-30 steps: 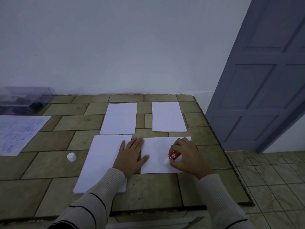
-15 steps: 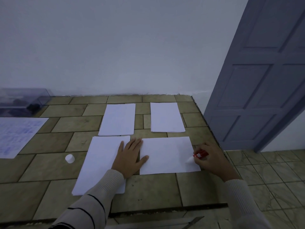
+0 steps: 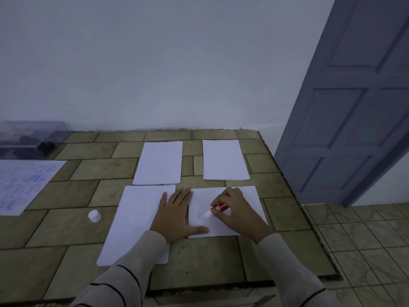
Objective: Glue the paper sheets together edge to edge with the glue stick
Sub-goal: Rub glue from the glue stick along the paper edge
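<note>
right hand [image 3: 238, 212]: pinches red glue stick [image 3: 218, 208], white tip down on near-right sheet [image 3: 254, 202]
left hand [image 3: 177, 214]: flat, fingers spread, bridging near-left sheet [image 3: 137, 220] and near-right sheet
cap [image 3: 94, 216]: on desk [image 3: 66, 222], left of sheets

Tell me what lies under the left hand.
The left hand lies flat across the near-left sheet and the near-right sheet. Whether their edges meet beneath it is covered.
</note>
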